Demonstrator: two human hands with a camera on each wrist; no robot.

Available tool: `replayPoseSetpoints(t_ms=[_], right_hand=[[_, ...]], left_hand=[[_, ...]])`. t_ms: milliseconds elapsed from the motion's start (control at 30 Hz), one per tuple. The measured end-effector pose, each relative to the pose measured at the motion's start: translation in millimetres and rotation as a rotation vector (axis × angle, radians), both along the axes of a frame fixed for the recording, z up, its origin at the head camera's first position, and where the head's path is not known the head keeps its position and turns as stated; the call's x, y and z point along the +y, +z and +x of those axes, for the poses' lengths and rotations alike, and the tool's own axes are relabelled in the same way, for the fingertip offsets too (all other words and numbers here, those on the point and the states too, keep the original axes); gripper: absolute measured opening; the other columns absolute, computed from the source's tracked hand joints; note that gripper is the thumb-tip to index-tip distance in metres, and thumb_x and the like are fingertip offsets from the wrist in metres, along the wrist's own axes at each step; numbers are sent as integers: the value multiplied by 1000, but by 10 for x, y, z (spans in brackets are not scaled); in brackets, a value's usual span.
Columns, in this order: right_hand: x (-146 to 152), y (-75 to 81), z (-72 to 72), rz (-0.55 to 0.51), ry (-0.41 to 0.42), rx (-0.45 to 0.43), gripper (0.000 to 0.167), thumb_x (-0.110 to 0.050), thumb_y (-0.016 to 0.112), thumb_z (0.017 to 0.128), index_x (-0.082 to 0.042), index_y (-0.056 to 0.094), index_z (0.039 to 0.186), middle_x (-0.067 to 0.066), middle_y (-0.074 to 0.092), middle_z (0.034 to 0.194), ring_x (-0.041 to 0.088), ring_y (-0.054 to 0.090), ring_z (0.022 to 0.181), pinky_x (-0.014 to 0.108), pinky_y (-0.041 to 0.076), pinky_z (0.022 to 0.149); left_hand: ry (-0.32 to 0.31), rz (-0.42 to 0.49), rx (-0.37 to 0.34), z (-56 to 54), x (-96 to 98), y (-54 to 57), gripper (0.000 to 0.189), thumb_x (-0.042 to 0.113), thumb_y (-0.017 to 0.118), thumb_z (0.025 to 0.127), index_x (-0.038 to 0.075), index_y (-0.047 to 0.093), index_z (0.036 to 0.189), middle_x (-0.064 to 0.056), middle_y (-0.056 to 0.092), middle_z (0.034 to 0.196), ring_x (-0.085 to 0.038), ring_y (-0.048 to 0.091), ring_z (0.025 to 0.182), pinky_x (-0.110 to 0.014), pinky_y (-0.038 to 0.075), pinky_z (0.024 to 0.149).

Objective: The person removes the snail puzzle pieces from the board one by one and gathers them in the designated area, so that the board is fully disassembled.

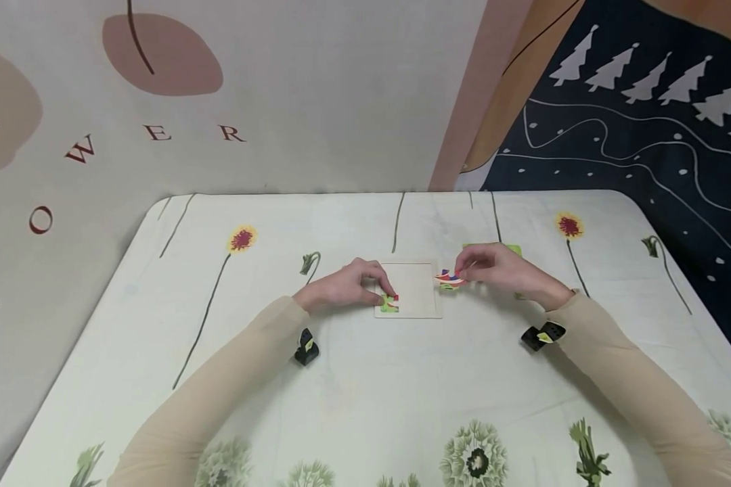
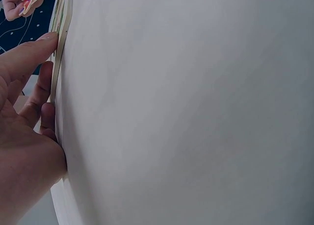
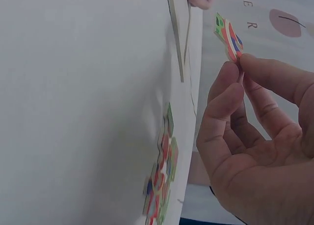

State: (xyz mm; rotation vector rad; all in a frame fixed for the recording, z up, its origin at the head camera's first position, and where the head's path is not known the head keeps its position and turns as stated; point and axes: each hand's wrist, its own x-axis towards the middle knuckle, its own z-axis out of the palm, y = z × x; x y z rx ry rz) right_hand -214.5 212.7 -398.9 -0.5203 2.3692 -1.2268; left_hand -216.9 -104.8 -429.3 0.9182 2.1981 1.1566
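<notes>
My left hand [image 1: 355,284] is at the lower left corner of a thin, pale puzzle board [image 1: 417,291]. Its thumb and forefinger touch a green, red and white puzzle piece [image 1: 389,306] lying in that corner. In the left wrist view the fingers [image 2: 46,41] rest at the board's edge [image 2: 58,70]. Just off the board's right side, my right hand [image 1: 493,267] pinches colourful jigsaw material, red, blue, white and green, by one end; this puzzle piece [image 3: 230,38] is raised above the table in the right wrist view. Whether it is one piece or two joined, I cannot tell.
Several loose puzzle pieces [image 3: 159,181] lie in a cluster on the table beneath the right hand, partly hidden by it in the head view. A flower-printed cloth [image 1: 365,379] covers the table. Behind its far edge hangs a printed curtain or wall covering [image 1: 341,101].
</notes>
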Motion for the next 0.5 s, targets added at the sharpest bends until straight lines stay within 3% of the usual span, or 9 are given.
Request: replayPoseSetpoints(t_ms=[133, 200, 233, 367, 500], right_hand=[[76, 47, 3, 2, -18, 0, 12, -7, 63, 95, -1, 67, 103, 16, 69, 111, 24, 62, 117, 21, 49, 79], [115, 64, 5, 18, -32, 0, 12, -7, 63, 95, -1, 67, 104, 16, 68, 113, 26, 60, 119, 22, 49, 78], [133, 74, 7, 28, -36, 1, 13, -8, 63, 95, -1, 66, 104, 15, 68, 113, 24, 60, 119, 22, 49, 78], [217, 94, 11, 47, -54, -15, 15, -9, 62, 95, -1, 66, 107, 6, 67, 103, 13, 60, 88, 25, 50, 75], [302, 103, 16, 41, -57, -28, 17, -10, 62, 96, 1, 65, 109, 0, 65, 97, 11, 58, 81, 26, 49, 73]], left_hand=[[2, 1, -3, -3, 1, 2, 20, -3, 70, 84, 1, 75, 102, -12, 70, 109, -24, 58, 112, -41, 34, 113], [0, 5, -1, -6, 0, -1, 19, -3, 70, 84, 1, 74, 102, -13, 70, 109, -24, 58, 112, -40, 34, 112], [-2, 7, 3, -9, -1, -6, 19, -3, 70, 84, 1, 74, 102, -13, 71, 109, -24, 58, 112, -40, 35, 112], [-6, 12, 12, -14, -4, -19, 19, -3, 71, 83, 0, 75, 102, -13, 71, 109, -25, 59, 112, -37, 35, 110], [-10, 17, 27, -12, -7, -20, 19, -2, 71, 83, 0, 75, 102, -13, 71, 108, -25, 59, 111, -35, 36, 109]])
